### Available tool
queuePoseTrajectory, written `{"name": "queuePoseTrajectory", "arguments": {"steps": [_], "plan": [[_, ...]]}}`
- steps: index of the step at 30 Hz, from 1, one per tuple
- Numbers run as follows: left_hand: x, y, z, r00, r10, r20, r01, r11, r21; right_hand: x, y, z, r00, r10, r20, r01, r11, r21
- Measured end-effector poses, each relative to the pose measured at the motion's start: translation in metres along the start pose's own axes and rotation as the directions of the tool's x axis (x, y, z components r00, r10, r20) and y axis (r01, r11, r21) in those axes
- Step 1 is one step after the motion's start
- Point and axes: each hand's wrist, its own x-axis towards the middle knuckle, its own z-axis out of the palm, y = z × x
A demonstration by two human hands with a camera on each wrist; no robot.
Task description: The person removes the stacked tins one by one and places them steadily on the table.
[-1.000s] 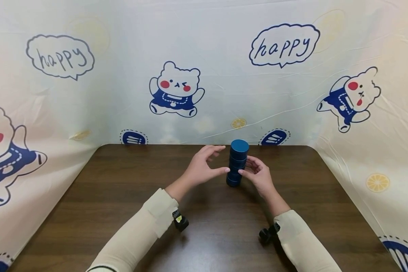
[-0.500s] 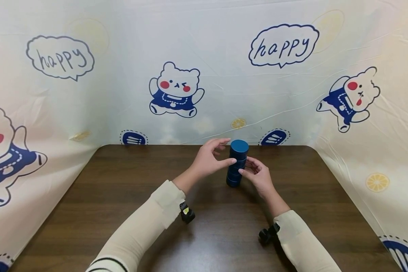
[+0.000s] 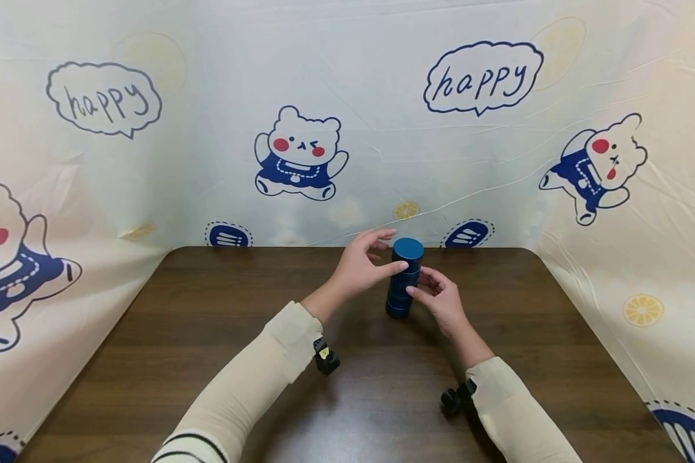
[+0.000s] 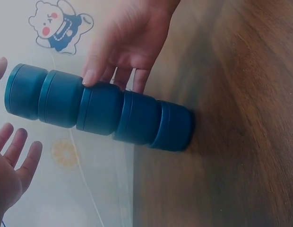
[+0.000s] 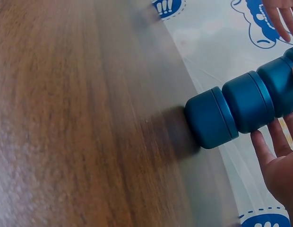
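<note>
A tall stack of several round blue tins stands upright on the table, leaning slightly in the head view. My right hand holds its middle, thumb in front and fingers behind. In the left wrist view that thumb lies against the middle tin, and the right hand's fingers are partly hidden by the stack. My left hand is beside the top tin, thumb across its front in the head view, fingers spread apart from it. The right wrist view shows the lowest tin at the tabletop.
The dark wooden table reaches back to a pale printed cloth with bears and "happy" bubbles. The stack stands near the table's far edge. A small black camera is on the left wrist, another camera on the right.
My left hand has moved up and to the right, from beside the stack's middle to its top tin. The right hand and the stack have stayed put.
</note>
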Motion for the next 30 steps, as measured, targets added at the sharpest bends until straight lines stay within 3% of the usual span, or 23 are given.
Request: {"name": "queuePoseTrajectory", "arguments": {"steps": [9, 20, 30], "plan": [[0.003, 0.003, 0.003, 1.0, -0.021, 0.004, 0.021, 1.0, -0.008, -0.002, -0.003, 0.001, 1.0, 0.002, -0.003, -0.002, 0.999, -0.043], [0.009, 0.001, 0.008, 0.997, -0.054, 0.048, 0.058, 0.994, -0.093, -0.003, -0.002, 0.0, 1.0, 0.006, -0.013, -0.007, 0.999, -0.032], [0.014, 0.001, 0.015, 0.995, -0.064, 0.075, 0.068, 0.996, -0.055, -0.002, -0.002, 0.0, 1.0, 0.004, -0.003, -0.004, 1.0, -0.027]]}}
